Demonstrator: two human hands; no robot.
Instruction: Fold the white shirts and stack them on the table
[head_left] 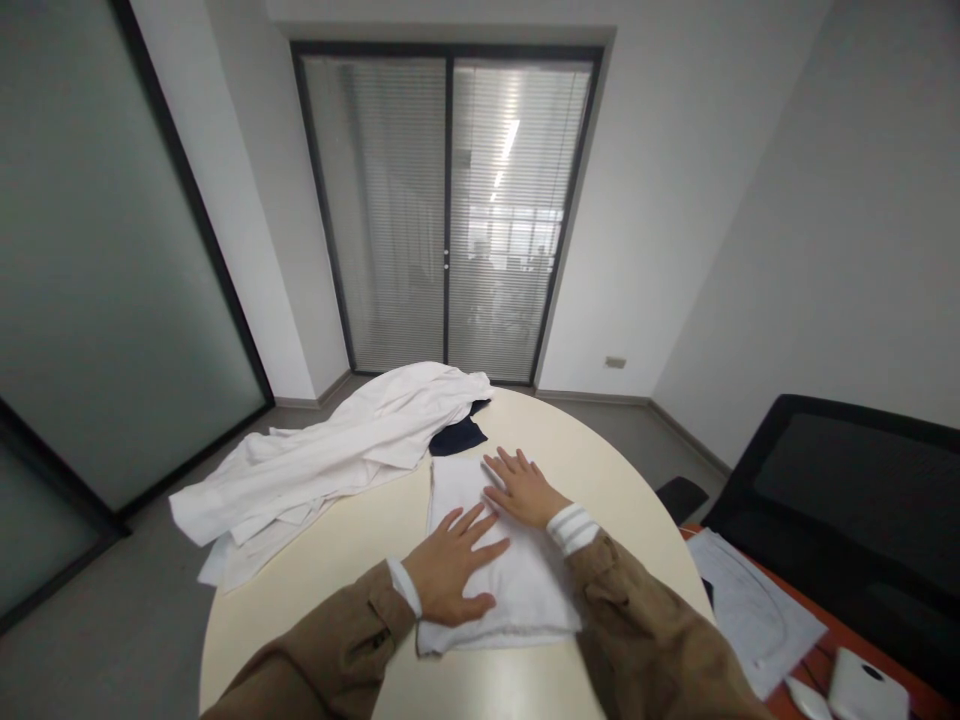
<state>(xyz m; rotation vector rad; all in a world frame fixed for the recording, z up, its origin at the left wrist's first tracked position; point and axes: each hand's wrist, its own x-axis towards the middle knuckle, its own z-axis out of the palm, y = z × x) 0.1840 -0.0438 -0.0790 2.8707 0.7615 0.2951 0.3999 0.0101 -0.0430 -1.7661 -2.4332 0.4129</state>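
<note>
Pale walls and a dark-framed glazed door [446, 210] with blinds form the background; in front of them stands a round cream table [611, 490]. We locate the folded white cloth [529, 595] flat on the near half of this table, between our forearms. Loose white garments [322, 445] lie to its left and beyond, with dark blue fabric [459, 437] just past its far edge.

Handling: we judge the cloth light, soft and limp, not fragile, and likely to slide on the smooth tabletop. Its layers may shift if lifted from one side only; we recommend supporting it from beneath at both side edges.

Hands: our left hand [452, 570] is open, fingers spread, resting across the cloth's left side. Our right hand [525, 487] is likewise open, palm down, on the upper right part. Neither hand grips anything; both appear to bear flat on the cloth.
</note>
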